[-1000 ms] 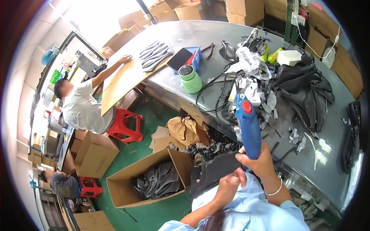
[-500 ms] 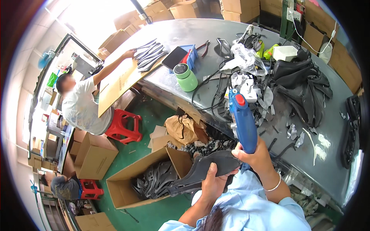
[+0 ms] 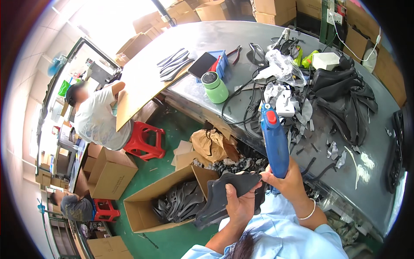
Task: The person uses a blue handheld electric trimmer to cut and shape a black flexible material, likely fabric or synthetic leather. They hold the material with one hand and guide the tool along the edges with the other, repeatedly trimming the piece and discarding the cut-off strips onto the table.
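Observation:
My left hand [image 3: 241,207] grips a dark, curved, flat piece [image 3: 228,190], thumb on its upper face. The piece is pliable-looking and tilted; I cannot tell its exact kind. My right hand [image 3: 285,180] is closed round the lower end of a blue power tool [image 3: 276,149] with a red button, which points up and away from me. The right thumb and fingertips are at the right end of the dark piece. Below and left of my hands stands an open cardboard box [image 3: 144,205] with many similar dark pieces [image 3: 181,200] in it.
The grey table [image 3: 254,34] bears a green flask [image 3: 214,87], a blue tray [image 3: 222,64], pliers [image 3: 236,55], black cables, scraps and a heap of black parts [image 3: 345,101]. A brown bag [image 3: 213,144] lies by the table. Two people sit at left on red stools [image 3: 146,140].
My left hand has turned the dark piece, so its broad face shows more. The right hand keeps the blue tool. The nearer person's arm has drawn back from the dark strips on the cardboard.

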A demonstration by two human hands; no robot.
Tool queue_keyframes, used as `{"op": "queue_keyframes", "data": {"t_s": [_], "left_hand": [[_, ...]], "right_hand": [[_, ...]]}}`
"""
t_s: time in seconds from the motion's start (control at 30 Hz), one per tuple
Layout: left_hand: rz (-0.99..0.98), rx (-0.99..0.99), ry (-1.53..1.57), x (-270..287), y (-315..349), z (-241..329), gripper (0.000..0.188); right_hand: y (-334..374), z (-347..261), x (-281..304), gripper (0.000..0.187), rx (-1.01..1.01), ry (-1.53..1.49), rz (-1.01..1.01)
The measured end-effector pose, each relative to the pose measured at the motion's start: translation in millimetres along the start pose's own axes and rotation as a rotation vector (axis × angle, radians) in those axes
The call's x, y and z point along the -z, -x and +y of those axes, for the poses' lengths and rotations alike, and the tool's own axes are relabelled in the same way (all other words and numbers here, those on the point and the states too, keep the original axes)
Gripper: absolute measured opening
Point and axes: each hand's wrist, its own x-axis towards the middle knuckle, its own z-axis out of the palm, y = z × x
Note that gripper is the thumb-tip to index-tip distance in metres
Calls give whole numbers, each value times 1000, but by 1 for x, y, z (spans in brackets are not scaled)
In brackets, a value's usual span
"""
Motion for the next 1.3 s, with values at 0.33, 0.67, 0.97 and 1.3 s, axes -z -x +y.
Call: {"op": "queue_keyframes", "data": {"t_s": [0.33, 0.67, 0.97, 1.3], "left_hand": [[-1, -178, -126, -3, -14, 21, 59], [190, -594, -206, -8, -33, 41, 68], [128, -711, -309, 7, -32, 31, 64], [12, -611, -407, 24, -34, 47, 60]], "right_hand": [[9, 2, -8, 53, 332, 568, 60], [43, 3, -19, 40, 475, 674, -202], [44, 3, -22, 34, 484, 662, -212], [42, 1, -15, 35, 470, 721, -223]]}}
